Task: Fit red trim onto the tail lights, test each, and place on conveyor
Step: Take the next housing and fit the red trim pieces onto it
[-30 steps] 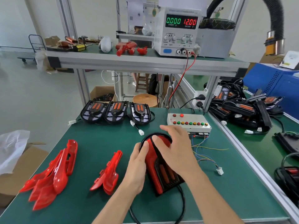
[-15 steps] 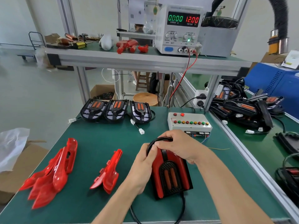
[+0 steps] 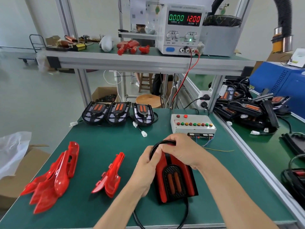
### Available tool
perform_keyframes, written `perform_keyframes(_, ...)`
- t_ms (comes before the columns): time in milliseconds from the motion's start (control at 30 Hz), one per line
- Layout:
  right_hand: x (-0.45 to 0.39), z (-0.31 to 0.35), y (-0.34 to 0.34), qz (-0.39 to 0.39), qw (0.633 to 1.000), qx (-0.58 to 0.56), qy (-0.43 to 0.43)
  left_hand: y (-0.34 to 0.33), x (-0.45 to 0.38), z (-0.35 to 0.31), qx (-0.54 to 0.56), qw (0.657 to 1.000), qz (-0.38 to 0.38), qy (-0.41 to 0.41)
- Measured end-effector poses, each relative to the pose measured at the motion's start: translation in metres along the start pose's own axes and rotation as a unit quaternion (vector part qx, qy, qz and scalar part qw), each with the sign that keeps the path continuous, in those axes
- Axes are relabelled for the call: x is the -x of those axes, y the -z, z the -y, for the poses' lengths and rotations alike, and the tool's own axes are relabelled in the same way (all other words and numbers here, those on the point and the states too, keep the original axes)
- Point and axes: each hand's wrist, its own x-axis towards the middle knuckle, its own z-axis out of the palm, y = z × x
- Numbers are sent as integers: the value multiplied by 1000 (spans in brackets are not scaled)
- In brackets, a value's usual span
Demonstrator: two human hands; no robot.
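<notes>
Green bench mat (image 3: 99, 146) beneath left hand (image 3: 145, 167) and right hand (image 3: 179, 151), both gripping the red-trimmed tail light (image 3: 175, 180); pale floor (image 3: 33, 96) leftward.

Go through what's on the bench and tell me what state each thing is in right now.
Tail light: red trim on, flat on the mat, gripped at its far end.
Left hand: holds its left edge.
Right hand: curled over its top.
Three untrimmed lights: in a row.
Power supply: on, 12.00 volts, zero current.
Loose red trims: piled.

Glossy red plastic trim pieces (image 3: 52, 177) on matt green bench mat (image 3: 99, 146), brushed aluminium frame (image 3: 148, 63)
</notes>
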Motion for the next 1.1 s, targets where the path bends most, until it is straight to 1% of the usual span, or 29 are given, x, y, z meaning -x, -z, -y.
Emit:
perform_keyframes(167, 2, -4, 1, -4, 1000, -26, 1, -1, 0, -6, -8, 1000, 3, 16)
perform_keyframes(233, 2, -6, 4, -4, 999, -51, -4, 2, 2, -8, 16, 999, 9, 30)
perform_keyframes(300, 2, -6, 8, -21, 996, -83, -24, 7, 5, -8, 28, 999, 23, 37)
perform_keyframes(400, 1, -9, 14, -39, 986, -150, -64, 15, 12, -1, -62, 995, 70, 34)
perform_keyframes(500, 2, -9, 17, -43, 980, -177, -77, 18, 20, 6, -78, 992, 88, 46)
perform_keyframes(567, 2, -11, 15, -47, 980, -178, -77, 19, 22, 6, -87, 992, 84, 36)
perform_keyframes(700, 0, -15, 13, -74, 980, -172, -63, 16, 20, 1, -124, 991, 52, 7)
perform_keyframes(833, 0, -16, 17, -66, 984, -161, -49, 12, 19, -1, -132, 991, 34, -11)
perform_keyframes(900, -1, -16, 18, -74, 982, -165, -52, 13, 19, -2, -116, 991, 61, -6)
perform_keyframes(1000, -1, -14, 23, -72, 969, -225, -72, 16, 22, -3, -63, 990, 125, 6)
perform_keyframes(1100, -1, -12, 28, -72, 960, -257, -86, 18, 26, -4, -75, 985, 154, 2)
